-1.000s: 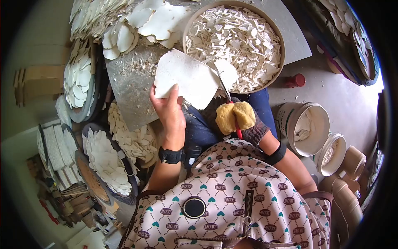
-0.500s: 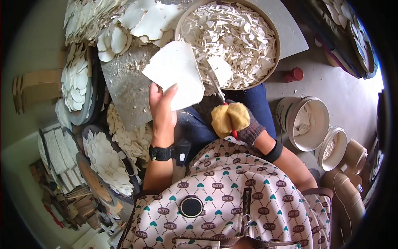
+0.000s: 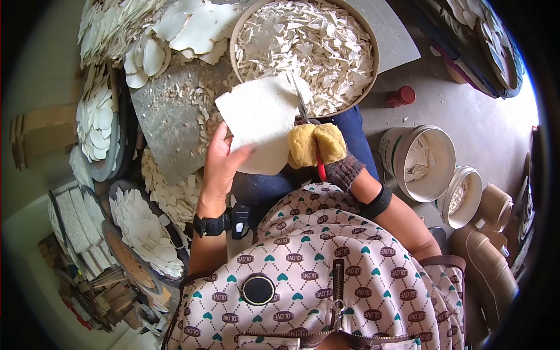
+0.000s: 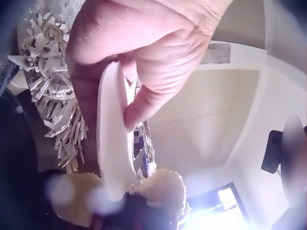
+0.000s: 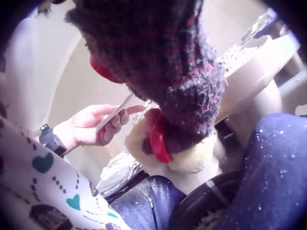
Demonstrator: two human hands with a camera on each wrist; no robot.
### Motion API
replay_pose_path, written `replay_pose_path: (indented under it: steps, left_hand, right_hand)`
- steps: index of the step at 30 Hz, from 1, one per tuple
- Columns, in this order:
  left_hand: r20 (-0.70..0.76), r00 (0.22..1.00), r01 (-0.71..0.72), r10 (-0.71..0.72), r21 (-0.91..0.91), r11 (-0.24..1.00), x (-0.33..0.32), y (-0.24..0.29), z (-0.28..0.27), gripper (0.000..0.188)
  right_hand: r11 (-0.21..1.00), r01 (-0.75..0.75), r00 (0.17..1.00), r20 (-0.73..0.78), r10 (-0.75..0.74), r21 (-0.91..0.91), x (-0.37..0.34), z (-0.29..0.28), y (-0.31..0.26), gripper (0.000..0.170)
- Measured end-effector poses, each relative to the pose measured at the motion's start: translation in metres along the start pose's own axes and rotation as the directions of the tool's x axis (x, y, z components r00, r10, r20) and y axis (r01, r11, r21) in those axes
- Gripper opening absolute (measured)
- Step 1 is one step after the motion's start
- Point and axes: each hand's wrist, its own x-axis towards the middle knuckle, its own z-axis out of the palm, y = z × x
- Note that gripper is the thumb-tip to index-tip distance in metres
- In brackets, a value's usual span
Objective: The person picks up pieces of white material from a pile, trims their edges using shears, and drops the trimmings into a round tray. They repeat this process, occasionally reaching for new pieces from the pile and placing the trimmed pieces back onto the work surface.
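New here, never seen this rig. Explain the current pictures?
No machine here: these are a person's two hands. The head picture comes from a camera worn on the head, looking down; each wrist picture comes from a camera on that wrist. The left hand holds a thin white sheet between thumb and fingers. The right hand, in a dark knitted glove, grips a red-handled cutting tool, apparently scissors, with yellow padding. A round tub of white fragments sits over the grey table, near larger white pieces.
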Motion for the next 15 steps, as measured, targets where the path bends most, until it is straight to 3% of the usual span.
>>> replay_pose_path:
  steps: [2, 6, 8, 11, 14, 15]
  left_hand:
    - [0.044, 0.999, -0.033, 0.031, 0.044, 0.998, -0.004, 0.004, 0.003, 0.061]
    - [-0.301, 0.937, -0.197, 0.179, -0.032, 0.98, -0.007, -0.016, 0.001, 0.064]
    - [-0.427, 0.879, -0.269, 0.213, -0.074, 0.96, -0.008, -0.028, 0.003, 0.065]
    - [-0.446, 0.857, -0.292, 0.257, -0.009, 0.956, -0.006, -0.031, 0.009, 0.062]
    - [-0.402, 0.879, -0.273, 0.255, 0.013, 0.962, 0.0, -0.028, 0.001, 0.062]
    - [-0.377, 0.892, -0.267, 0.251, 0.011, 0.964, 0.002, -0.025, -0.004, 0.062]
  right_hand:
    - [0.998, -0.037, 0.999, 0.021, 0.036, 0.053, -0.004, -0.001, 0.006, 0.019]
    - [0.996, -0.088, 0.994, 0.069, 0.087, 0.01, -0.007, -0.004, 0.012, 0.017]
    - [0.981, -0.172, 0.982, 0.099, 0.163, 0.095, -0.009, -0.001, 0.014, 0.017]
    - [0.978, -0.201, 0.967, 0.171, 0.189, 0.055, -0.006, -0.006, -0.009, 0.017]
    - [0.833, -0.389, 0.918, 0.245, 0.313, 0.393, -0.005, -0.008, -0.015, 0.02]
    - [0.682, -0.43, 0.903, 0.264, 0.34, 0.592, -0.008, -0.006, -0.013, 0.021]
